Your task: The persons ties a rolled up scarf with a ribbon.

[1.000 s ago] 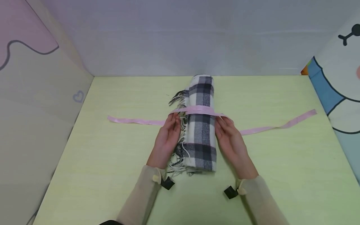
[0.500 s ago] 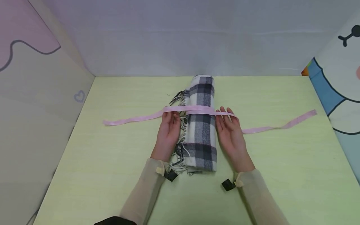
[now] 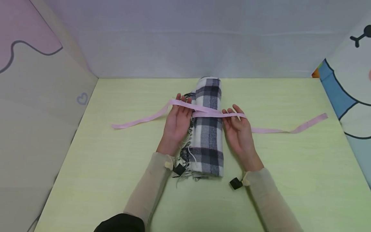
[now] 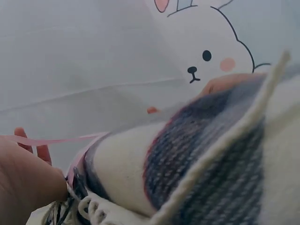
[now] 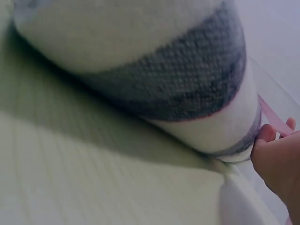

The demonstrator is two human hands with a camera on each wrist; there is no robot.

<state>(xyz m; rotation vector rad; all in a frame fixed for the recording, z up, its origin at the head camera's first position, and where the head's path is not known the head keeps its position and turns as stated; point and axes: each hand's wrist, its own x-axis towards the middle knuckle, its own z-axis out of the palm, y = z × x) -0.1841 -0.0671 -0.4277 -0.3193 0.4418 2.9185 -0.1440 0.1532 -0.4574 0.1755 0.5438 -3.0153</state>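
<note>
A rolled plaid scarf (image 3: 206, 138) in white, grey and dark checks lies upright in the head view, fringe along its left side. A pink ribbon (image 3: 206, 114) crosses over it, overlapping itself on top. My left hand (image 3: 178, 125) is palm up at the scarf's left side, the ribbon lying across its extended fingers. My right hand (image 3: 239, 135) is at the right side, palm up, fingers slightly bent, with the other ribbon length across them. Both hands also show beside the scarf in the wrist views, the left hand (image 4: 28, 173) and right hand (image 5: 279, 159) near the ribbon.
The pale yellow-green table (image 3: 290, 180) carries the loose ribbon ends on both sides. A grey-white wall (image 3: 203, 42) stands behind, with printed cartoon panels left and right. Small black blocks (image 3: 236, 183) hang at the cuffs.
My left hand has moved forward and lifted the left ribbon length, which now slants up from the scarf. My right hand has shifted slightly forward and its fingers have bent a little.
</note>
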